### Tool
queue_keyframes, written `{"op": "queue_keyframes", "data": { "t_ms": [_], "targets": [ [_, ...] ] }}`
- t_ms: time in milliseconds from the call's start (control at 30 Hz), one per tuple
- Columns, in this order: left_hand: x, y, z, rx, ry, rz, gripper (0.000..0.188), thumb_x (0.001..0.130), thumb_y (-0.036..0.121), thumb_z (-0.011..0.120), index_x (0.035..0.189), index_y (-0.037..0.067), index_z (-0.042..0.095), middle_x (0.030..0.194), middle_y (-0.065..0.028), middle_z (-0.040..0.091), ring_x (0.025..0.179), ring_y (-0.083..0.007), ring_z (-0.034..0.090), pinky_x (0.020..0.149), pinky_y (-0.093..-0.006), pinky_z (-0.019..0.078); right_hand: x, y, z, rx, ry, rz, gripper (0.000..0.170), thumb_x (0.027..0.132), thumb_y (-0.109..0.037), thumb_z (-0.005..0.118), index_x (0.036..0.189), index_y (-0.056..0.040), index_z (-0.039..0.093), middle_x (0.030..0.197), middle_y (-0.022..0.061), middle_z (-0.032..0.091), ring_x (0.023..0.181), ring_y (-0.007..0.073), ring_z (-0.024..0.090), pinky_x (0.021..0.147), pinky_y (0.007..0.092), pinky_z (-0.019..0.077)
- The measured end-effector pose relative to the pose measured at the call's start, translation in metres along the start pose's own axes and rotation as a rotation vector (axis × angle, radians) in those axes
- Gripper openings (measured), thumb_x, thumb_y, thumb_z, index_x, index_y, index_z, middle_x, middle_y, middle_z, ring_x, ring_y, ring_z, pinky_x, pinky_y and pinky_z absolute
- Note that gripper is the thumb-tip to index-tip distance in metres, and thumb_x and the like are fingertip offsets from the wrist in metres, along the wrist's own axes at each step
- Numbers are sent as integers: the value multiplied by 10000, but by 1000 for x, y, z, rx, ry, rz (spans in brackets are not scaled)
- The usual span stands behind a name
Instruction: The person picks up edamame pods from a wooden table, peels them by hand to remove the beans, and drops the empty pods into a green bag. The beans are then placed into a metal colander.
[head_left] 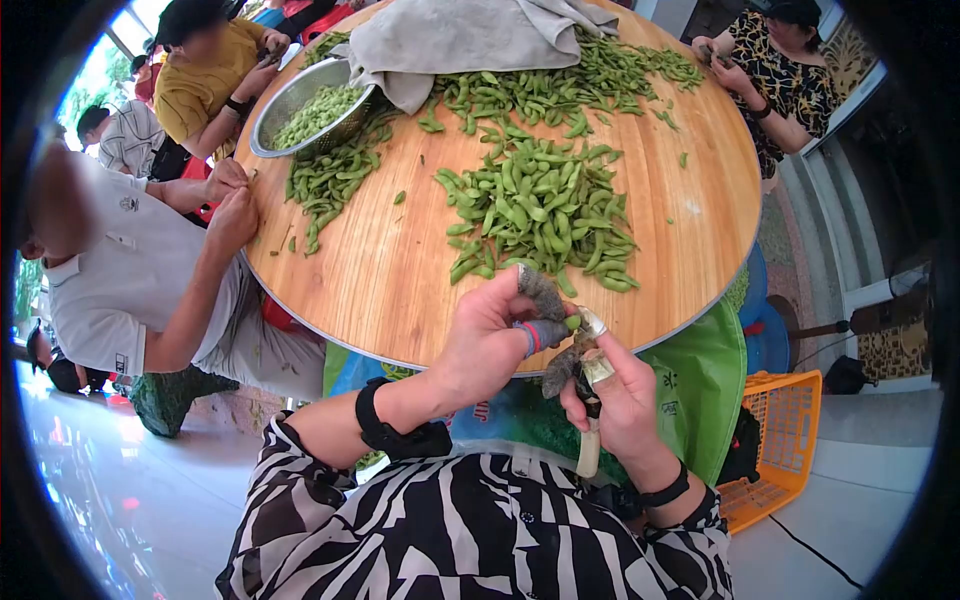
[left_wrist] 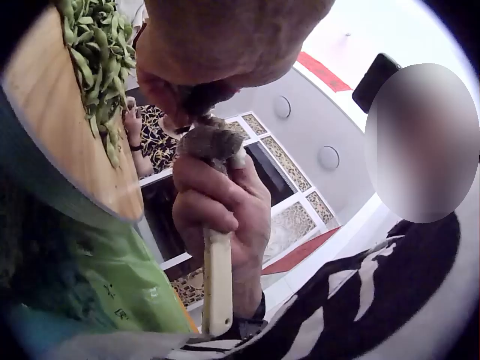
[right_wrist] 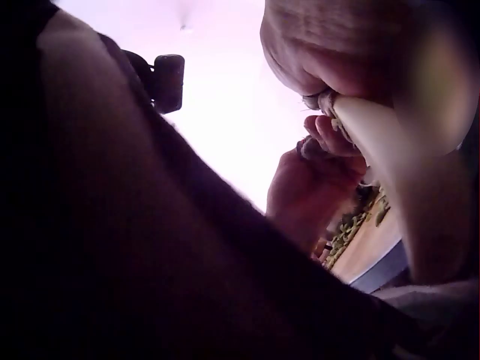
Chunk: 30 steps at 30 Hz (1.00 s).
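Note:
My left hand (head_left: 485, 340) pinches a small green soybean pod (head_left: 573, 322) between its fingertips, just past the table's near edge. Grey cloth covers (head_left: 541, 292) wrap some fingers, and a pink and blue band circles another. Close beside it, my right hand (head_left: 628, 405) grips a tool with a pale flat handle (left_wrist: 218, 281); the handle points down out of the fist and has a hole near its end. The fingers hide the tool's working end. In the right wrist view the pale handle (right_wrist: 382, 142) looms blurred below the right hand. A heap of pods (head_left: 540, 205) lies beyond both hands.
On the round wooden table (head_left: 690, 215) stand a metal colander (head_left: 262, 125) of shelled beans and a grey cloth (head_left: 460, 50) over more pods. A green bag (head_left: 700, 385) hangs at the near edge, beside an orange crate (head_left: 785, 430). Other people sit around the table.

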<state>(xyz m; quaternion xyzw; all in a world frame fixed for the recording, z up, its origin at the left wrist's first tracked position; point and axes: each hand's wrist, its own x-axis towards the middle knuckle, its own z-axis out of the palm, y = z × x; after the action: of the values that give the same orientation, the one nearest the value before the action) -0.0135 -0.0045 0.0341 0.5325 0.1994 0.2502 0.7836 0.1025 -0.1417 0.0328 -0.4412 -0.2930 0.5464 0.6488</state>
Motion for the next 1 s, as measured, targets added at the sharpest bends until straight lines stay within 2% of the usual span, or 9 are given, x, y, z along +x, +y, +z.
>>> {"op": "queue_keyframes", "data": {
  "t_ms": [267,467,533,600,667,733,833,900,1000],
  "targets": [
    [3,-6,-5,-57,-35,-53,311,797,-162,519,1055,12,542,1001,-88,653,986,-150,610,881,-303,503,0,-2,-3,-252,103,-9,392,982,-86,401,1360,5,454,591,6,493,465,46,417,411,197,325],
    [10,-1,-5,-248,-23,-141,236,786,-124,540,970,23,535,881,-94,654,758,-182,650,658,-294,530,-2,-10,-2,-284,132,-20,382,950,-22,434,1326,9,495,729,-3,576,489,44,429,420,196,338],
    [13,-1,-7,-511,-84,-354,193,774,-95,554,921,28,530,827,-95,642,656,-193,639,552,-285,498,-3,-14,-4,-331,90,-22,382,943,-17,452,1321,10,500,778,-6,592,505,46,441,440,199,359],
    [13,-1,-5,-526,-66,-388,200,765,-92,551,919,34,530,820,-95,639,655,-195,641,537,-280,488,-5,-16,-11,-375,52,-21,382,936,-12,470,1316,12,506,828,-10,609,521,48,452,459,202,379],
    [16,-6,-4,-540,-50,-423,206,756,-89,548,916,39,529,812,-94,636,654,-198,644,522,-276,478,-4,-15,-19,-706,-29,-125,387,928,-13,495,1314,5,515,828,8,617,563,51,471,514,204,408],
    [20,-15,-5,-343,-158,-298,152,808,4,558,948,52,524,824,-69,634,591,-144,582,544,-258,474,-5,-20,-16,-696,8,-99,381,919,-17,517,1300,-1,529,816,15,615,581,59,478,534,211,416],
    [18,-14,5,-114,-122,-176,198,780,-34,549,959,48,537,814,-55,632,620,-114,573,543,-227,433,-8,-21,-13,-596,121,-58,328,889,-30,573,1216,-1,576,782,32,603,606,76,486,556,225,422],
    [13,-10,13,-79,-152,-203,216,767,-47,550,963,44,543,799,-48,627,627,-101,565,547,-217,423,-10,-17,-15,-506,188,-42,281,868,-39,606,1146,4,607,760,40,593,613,84,487,559,233,422],
    [10,-10,9,28,-213,-261,225,757,-53,550,963,38,555,774,-37,620,631,-84,548,550,-213,409,-9,-8,-22,-707,255,-87,198,825,-63,660,1002,9,606,735,44,587,615,93,496,563,265,435]
  ]
}}
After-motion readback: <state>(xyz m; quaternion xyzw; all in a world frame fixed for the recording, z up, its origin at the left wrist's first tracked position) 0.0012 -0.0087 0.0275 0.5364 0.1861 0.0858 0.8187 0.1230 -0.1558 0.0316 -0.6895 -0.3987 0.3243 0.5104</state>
